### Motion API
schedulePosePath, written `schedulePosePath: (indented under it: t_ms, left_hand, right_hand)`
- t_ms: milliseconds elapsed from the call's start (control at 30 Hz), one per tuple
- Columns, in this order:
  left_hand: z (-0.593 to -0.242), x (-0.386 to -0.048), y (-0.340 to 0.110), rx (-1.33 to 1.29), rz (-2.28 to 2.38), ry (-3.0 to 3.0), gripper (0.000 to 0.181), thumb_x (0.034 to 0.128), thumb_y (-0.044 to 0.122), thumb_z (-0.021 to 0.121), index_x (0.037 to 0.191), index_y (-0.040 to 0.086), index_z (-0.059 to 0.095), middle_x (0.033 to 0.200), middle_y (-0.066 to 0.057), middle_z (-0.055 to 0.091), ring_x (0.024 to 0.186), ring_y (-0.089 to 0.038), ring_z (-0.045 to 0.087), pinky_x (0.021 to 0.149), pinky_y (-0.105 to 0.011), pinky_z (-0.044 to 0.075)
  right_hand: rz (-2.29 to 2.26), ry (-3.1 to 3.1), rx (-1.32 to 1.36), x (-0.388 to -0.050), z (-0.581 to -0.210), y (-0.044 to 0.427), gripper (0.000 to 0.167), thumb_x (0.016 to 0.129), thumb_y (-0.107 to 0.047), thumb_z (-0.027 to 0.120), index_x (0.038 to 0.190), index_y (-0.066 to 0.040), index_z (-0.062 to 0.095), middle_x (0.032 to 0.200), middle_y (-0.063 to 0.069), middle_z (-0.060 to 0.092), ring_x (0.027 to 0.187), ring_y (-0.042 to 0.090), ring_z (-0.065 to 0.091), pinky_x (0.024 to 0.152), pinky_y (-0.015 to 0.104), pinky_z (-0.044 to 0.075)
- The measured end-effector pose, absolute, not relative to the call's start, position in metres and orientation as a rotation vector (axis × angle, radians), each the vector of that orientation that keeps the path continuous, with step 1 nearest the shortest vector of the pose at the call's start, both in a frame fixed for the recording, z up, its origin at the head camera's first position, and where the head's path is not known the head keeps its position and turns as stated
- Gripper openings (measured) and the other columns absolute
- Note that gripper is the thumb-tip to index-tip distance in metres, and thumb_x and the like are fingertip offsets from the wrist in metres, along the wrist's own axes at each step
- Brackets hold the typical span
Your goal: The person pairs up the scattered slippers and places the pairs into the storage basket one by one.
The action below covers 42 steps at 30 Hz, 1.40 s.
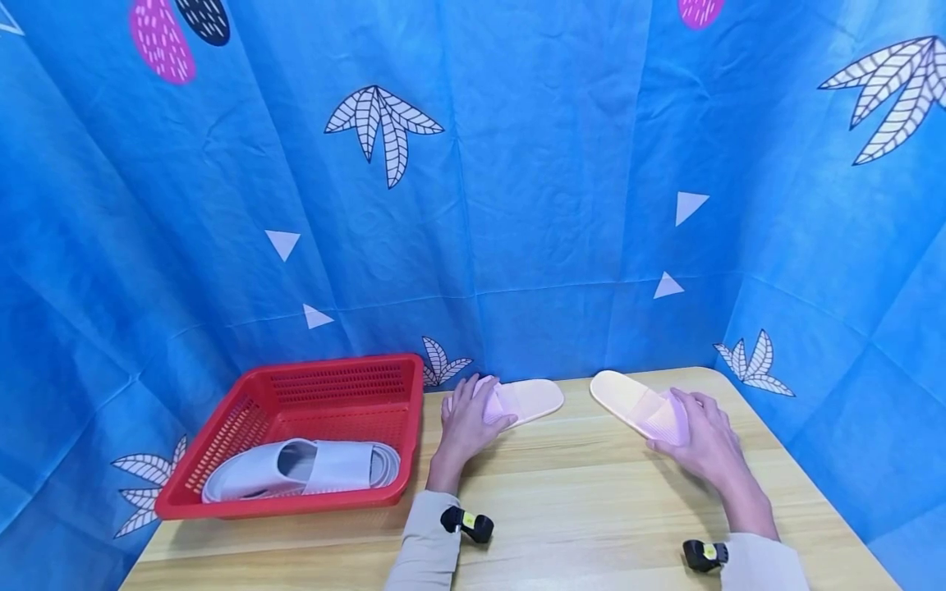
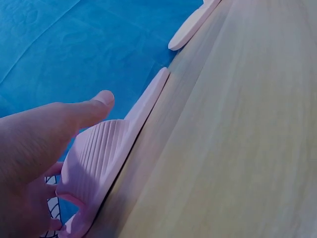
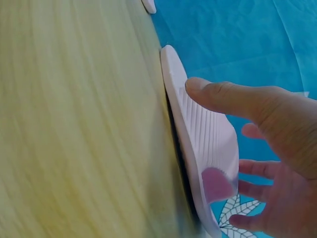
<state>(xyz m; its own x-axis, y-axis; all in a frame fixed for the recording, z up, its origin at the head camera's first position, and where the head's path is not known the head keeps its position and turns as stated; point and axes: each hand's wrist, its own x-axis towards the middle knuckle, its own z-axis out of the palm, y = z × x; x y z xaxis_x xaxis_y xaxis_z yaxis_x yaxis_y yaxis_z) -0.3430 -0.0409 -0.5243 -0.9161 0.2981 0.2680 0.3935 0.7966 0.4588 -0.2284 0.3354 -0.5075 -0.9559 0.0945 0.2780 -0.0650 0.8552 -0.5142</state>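
Likely squaring-up step: left hand [image 1: 467, 423] at left pink slipper [image 1: 535, 397], right hand [image 1: 711, 443] at right pink slipper [image 1: 622, 394], both grips apart around them near the bench [image 1: 569, 509] back; next move probably calls for closing evenly on both, then turning them parallel.

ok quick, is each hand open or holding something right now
Left hand: open, spread at one pink slipper; contact can't be told.
Right hand: open, spread at the other pink slipper; contact can't be told.
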Motion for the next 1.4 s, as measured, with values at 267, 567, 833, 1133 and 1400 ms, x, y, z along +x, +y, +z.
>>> schedulePosePath:
  t_ms: [267, 567, 833, 1133, 1400]
  left_hand:
    - [-0.5261, -0.3426, -0.0426, -0.509, -0.755, -2.828, 0.074, 0.0873, 0.046, 0.078, 0.153, 0.026, 0.049, 0.161, -0.017, 0.035, 0.149, -0.047, 0.024, 0.111, -0.075, 0.017]
    - [-0.5232, -0.3397, -0.044, -0.488, -0.789, -2.814, 0.075, 0.0854, 0.04, 0.083, 0.151, 0.026, 0.051, 0.159, -0.015, 0.038, 0.146, -0.041, 0.029, 0.106, -0.077, 0.023]
    - [-0.5246, -0.3395, -0.0438, -0.446, -0.812, -2.831, 0.076, 0.0854, 0.041, 0.083, 0.153, 0.028, 0.049, 0.157, -0.013, 0.037, 0.144, -0.038, 0.03, 0.107, -0.074, 0.023]
    - [-0.5275, -0.3389, -0.0458, -0.437, -0.801, -2.854, 0.08, 0.0837, 0.043, 0.083, 0.154, 0.03, 0.047, 0.158, -0.015, 0.036, 0.142, -0.04, 0.031, 0.107, -0.073, 0.025]
    - [-0.5266, -0.3399, -0.0448, -0.433, -0.801, -2.847, 0.08, 0.0823, 0.045, 0.084, 0.152, 0.029, 0.049, 0.152, -0.013, 0.042, 0.137, -0.037, 0.037, 0.104, -0.069, 0.03]
  right_hand:
    - [0.786, -2.756, -0.08, -0.229, -0.5117, 0.3374, 0.105, 0.075, -0.033, 0.091, 0.154, 0.003, 0.032, 0.145, 0.041, 0.029, 0.125, 0.061, 0.033, 0.09, 0.079, 0.032]
    - [0.776, -2.761, -0.137, -0.2298, -0.516, 0.3397, 0.11, 0.075, -0.03, 0.091, 0.154, 0.009, 0.025, 0.138, 0.044, 0.029, 0.116, 0.061, 0.036, 0.087, 0.076, 0.033]
    - [0.768, -2.789, -0.176, -0.2284, -0.5159, 0.3384, 0.121, 0.071, -0.039, 0.092, 0.153, 0.015, 0.02, 0.132, 0.044, 0.028, 0.109, 0.058, 0.038, 0.083, 0.073, 0.038]
    - [0.796, -2.843, -0.176, -0.2275, -0.5155, 0.3396, 0.121, 0.072, -0.042, 0.091, 0.152, 0.013, 0.02, 0.133, 0.045, 0.034, 0.109, 0.058, 0.039, 0.085, 0.073, 0.039]
    - [0.797, -2.871, -0.198, -0.2275, -0.5149, 0.3403, 0.121, 0.075, -0.045, 0.089, 0.152, 0.013, 0.017, 0.13, 0.044, 0.037, 0.109, 0.057, 0.042, 0.084, 0.072, 0.04]
